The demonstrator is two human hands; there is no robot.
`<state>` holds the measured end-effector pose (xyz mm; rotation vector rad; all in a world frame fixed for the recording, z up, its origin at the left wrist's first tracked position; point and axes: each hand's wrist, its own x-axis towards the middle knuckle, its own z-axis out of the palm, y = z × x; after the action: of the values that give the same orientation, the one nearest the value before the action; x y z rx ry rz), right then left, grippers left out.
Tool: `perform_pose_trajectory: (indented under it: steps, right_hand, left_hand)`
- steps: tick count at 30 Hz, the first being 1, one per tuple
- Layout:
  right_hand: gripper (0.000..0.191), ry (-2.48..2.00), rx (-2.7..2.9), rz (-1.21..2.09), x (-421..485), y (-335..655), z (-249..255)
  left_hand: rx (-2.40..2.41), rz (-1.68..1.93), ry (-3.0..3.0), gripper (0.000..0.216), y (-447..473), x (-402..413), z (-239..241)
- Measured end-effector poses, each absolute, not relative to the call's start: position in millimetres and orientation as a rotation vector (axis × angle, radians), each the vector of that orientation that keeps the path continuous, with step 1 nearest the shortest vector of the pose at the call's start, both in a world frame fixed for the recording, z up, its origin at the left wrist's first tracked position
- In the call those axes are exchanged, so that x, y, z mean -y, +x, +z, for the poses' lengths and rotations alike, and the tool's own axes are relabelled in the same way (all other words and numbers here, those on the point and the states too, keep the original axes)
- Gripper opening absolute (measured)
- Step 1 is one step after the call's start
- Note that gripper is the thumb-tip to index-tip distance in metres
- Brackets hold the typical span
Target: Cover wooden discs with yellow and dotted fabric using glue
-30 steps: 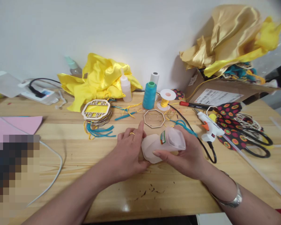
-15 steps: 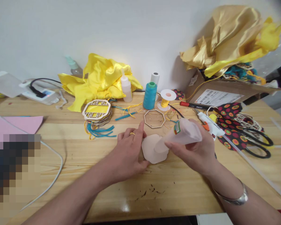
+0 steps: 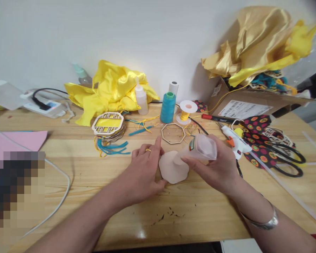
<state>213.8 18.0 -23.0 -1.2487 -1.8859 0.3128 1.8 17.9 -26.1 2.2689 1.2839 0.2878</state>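
My right hand (image 3: pixel 219 167) is wrapped round a translucent glue bottle (image 3: pixel 197 147) with a small coloured label. The bottle is tilted, its narrow end down and to the left over a pale flat piece (image 3: pixel 173 172) with a scalloped outline. Whether the tip touches the surface I cannot tell. My left hand (image 3: pixel 147 168) holds the left edge of that piece between thumb and fingers. Just beyond it lies a thin wooden octagonal frame (image 3: pixel 173 143). To the left, a stack of wooden lattice frames (image 3: pixel 109 133) has yellow fabric inside and a blue tassel (image 3: pixel 114 147) beside it.
A blue thread cone (image 3: pixel 168 109), a yellow thread spool (image 3: pixel 184 115) and a squeeze bottle (image 3: pixel 141 100) stand at the back by yellow satin (image 3: pixel 116 84). On the right are a glue gun (image 3: pixel 235 138), black-handled scissors (image 3: pixel 289 167) and a cardboard box (image 3: pixel 252 100). A white cable (image 3: pixel 65 175) crosses the left.
My right hand has moved the bottle to the left, and its tip now points nearer the top of the pale piece. My left hand has stayed in place.
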Motion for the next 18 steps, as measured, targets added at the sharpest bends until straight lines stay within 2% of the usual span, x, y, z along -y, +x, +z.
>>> perform_pose_trajectory:
  steps: [4, 14, 18]
  right_hand:
    - [0.027, -1.241, 1.903, 0.262, -18.9, 217.4, -23.5]
    - [0.025, -1.155, 1.935, 0.443, -13.4, 210.7, -21.9]
    - [0.026, -1.180, 1.911, 0.381, -16.7, 211.2, -23.3]
  left_hand:
    - [-1.284, 0.283, 2.267, 0.094, 2.1, -18.0, -25.9]
    - [-1.282, 0.303, 2.263, 0.097, 2.5, -18.1, -28.2]
    - [-1.275, 0.304, 2.257, 0.097, 2.4, -18.3, -27.4]
